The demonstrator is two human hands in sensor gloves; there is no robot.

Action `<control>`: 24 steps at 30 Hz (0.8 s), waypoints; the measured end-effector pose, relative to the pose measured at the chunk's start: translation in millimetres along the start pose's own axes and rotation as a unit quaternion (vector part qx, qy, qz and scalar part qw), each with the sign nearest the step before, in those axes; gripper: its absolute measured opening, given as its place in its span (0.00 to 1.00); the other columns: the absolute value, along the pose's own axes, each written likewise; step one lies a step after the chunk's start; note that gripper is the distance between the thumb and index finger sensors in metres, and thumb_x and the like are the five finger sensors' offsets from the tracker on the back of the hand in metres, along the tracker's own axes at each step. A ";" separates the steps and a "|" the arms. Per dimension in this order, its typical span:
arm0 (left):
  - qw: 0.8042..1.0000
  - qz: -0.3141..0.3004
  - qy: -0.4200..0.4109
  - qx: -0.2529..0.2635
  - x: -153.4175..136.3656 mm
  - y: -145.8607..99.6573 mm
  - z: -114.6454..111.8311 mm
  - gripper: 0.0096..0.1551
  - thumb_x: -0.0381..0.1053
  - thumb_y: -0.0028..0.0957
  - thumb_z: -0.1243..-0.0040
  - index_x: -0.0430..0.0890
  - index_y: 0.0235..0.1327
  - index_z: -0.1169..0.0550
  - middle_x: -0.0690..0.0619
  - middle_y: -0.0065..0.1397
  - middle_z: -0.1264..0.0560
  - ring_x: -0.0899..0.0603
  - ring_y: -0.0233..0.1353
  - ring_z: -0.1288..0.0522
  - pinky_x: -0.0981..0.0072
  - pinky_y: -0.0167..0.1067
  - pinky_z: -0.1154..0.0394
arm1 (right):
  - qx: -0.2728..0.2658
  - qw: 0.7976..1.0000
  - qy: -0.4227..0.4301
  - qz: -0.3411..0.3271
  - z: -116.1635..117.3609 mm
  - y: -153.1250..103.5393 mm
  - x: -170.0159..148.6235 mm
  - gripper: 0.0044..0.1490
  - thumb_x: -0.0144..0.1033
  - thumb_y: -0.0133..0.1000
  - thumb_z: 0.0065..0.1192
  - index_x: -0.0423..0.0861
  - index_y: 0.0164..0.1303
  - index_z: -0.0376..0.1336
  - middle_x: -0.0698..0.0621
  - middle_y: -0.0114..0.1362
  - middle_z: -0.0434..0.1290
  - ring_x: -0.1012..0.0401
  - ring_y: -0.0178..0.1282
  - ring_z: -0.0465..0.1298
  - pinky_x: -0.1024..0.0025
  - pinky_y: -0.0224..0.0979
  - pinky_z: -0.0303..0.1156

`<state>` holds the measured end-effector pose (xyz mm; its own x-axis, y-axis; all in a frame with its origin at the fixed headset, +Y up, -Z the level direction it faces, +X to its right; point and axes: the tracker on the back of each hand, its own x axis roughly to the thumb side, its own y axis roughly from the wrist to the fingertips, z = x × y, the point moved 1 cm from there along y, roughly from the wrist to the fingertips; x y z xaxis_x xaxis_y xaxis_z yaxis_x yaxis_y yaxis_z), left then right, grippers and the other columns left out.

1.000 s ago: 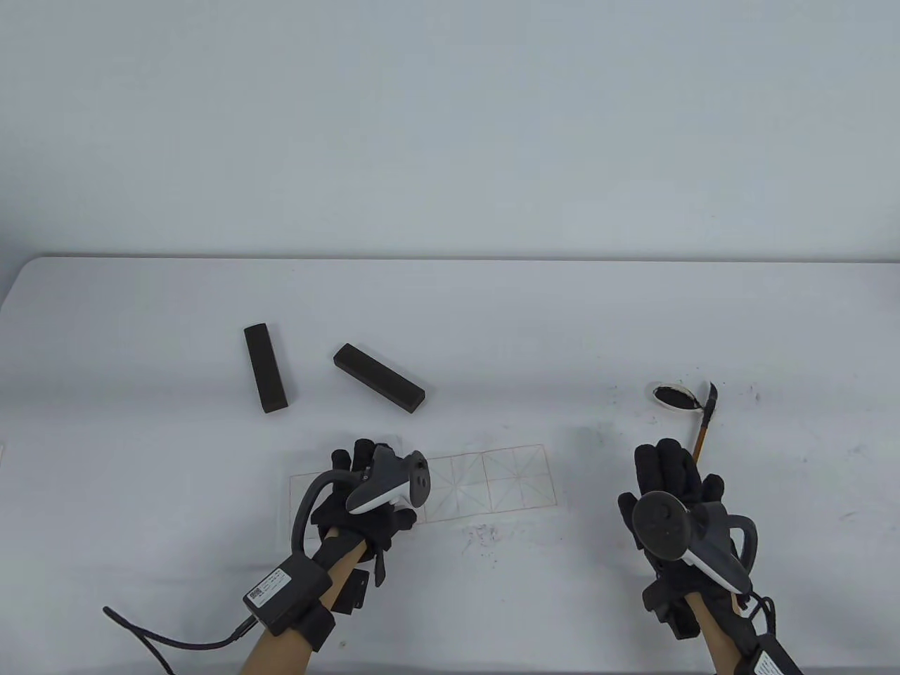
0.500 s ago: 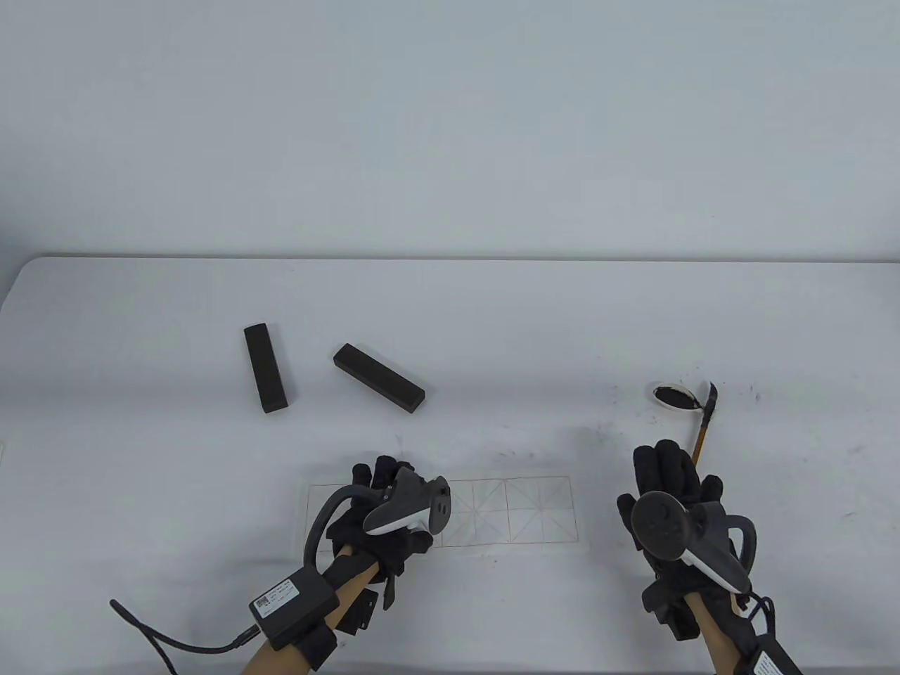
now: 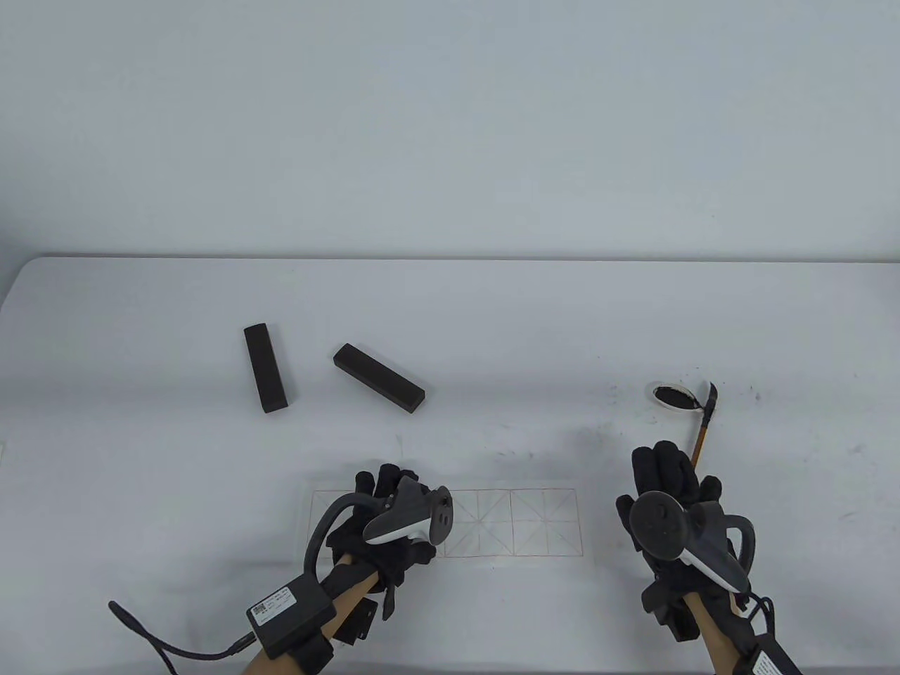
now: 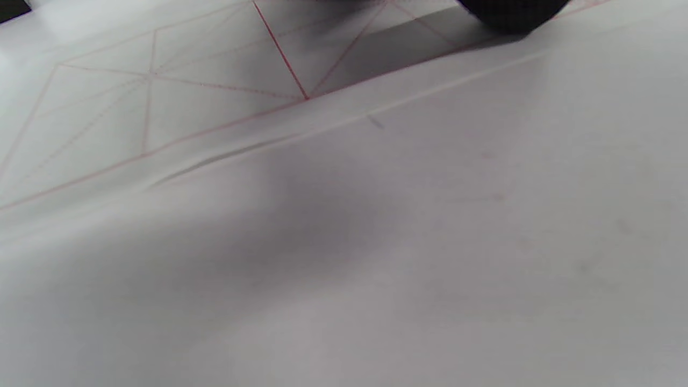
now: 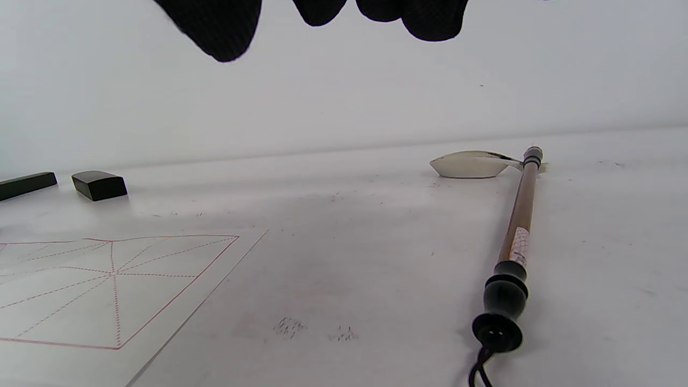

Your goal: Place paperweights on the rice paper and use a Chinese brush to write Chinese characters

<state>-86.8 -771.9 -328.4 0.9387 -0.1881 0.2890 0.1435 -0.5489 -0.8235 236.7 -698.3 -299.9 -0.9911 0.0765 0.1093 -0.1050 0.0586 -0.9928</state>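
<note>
A strip of rice paper (image 3: 520,524) (image 4: 161,102) (image 5: 91,285) with a red grid lies flat near the table's front. My left hand (image 3: 383,506) rests on its left part, fingers flat on the sheet. Two dark block paperweights lie behind it on the bare table: one upright (image 3: 266,367) (image 5: 27,184) at the left, one slanted (image 3: 380,377) (image 5: 100,185) to its right. The brush (image 3: 703,425) (image 5: 516,242) lies at the right, its tip on the small ink dish (image 3: 676,396) (image 5: 473,164). My right hand (image 3: 668,478) hovers open just in front of the brush, holding nothing.
Ink specks mark the table (image 3: 492,316) around the dish and in front of the paper. The table's back edge runs along a plain white wall. A black cable (image 3: 162,640) trails from my left wrist at the front left.
My left hand slid the rice paper toward the front and to the right, straightening it. The right hand, brush and paperweights stayed put.
</note>
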 end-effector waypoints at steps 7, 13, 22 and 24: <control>1.000 -0.001 -0.001 -0.002 -0.3 -0.7 0.0 0.55 0.69 0.53 0.60 0.53 0.85 0.66 0.52 0.89 0.71 0.40 0.86 0.75 0.40 0.79 0.73 | 0.000 1.000 0.000 0.000 0.0 0.0 0.0 0.45 0.42 0.63 0.50 0.35 0.82 0.39 0.28 0.84 0.38 0.35 0.83 0.47 0.23 0.71 0.46; 1.000 -0.002 -0.004 -0.004 -0.7 -1.6 0.9 0.55 0.69 0.53 0.60 0.53 0.85 0.66 0.51 0.88 0.72 0.38 0.86 0.75 0.40 0.79 0.74 | 0.003 1.000 0.001 0.000 -0.1 -0.2 0.4 0.45 0.42 0.63 0.50 0.35 0.82 0.39 0.28 0.84 0.39 0.35 0.83 0.47 0.23 0.71 0.46; 0.992 -0.008 -0.115 0.055 -30.5 -18.4 23.1 0.55 0.69 0.53 0.59 0.54 0.86 0.66 0.49 0.88 0.73 0.36 0.86 0.75 0.39 0.79 0.73 | 0.005 1.000 0.004 -0.004 0.2 0.3 1.6 0.45 0.41 0.63 0.50 0.35 0.82 0.39 0.28 0.84 0.39 0.35 0.83 0.48 0.23 0.71 0.46; 0.989 0.001 -0.134 0.062 -43.3 -23.2 31.0 0.55 0.69 0.53 0.59 0.54 0.86 0.66 0.48 0.88 0.73 0.36 0.86 0.75 0.39 0.79 0.73 | 0.004 1.000 0.005 -0.005 0.3 0.3 1.8 0.45 0.41 0.63 0.50 0.35 0.82 0.39 0.28 0.84 0.39 0.35 0.83 0.48 0.23 0.71 0.46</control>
<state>-121.1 -725.8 -336.9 0.9861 0.0425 0.1605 0.1626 -0.4415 -0.8824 234.8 -698.4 -300.0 -0.9892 0.0851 0.1195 -0.1155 0.0505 -0.9920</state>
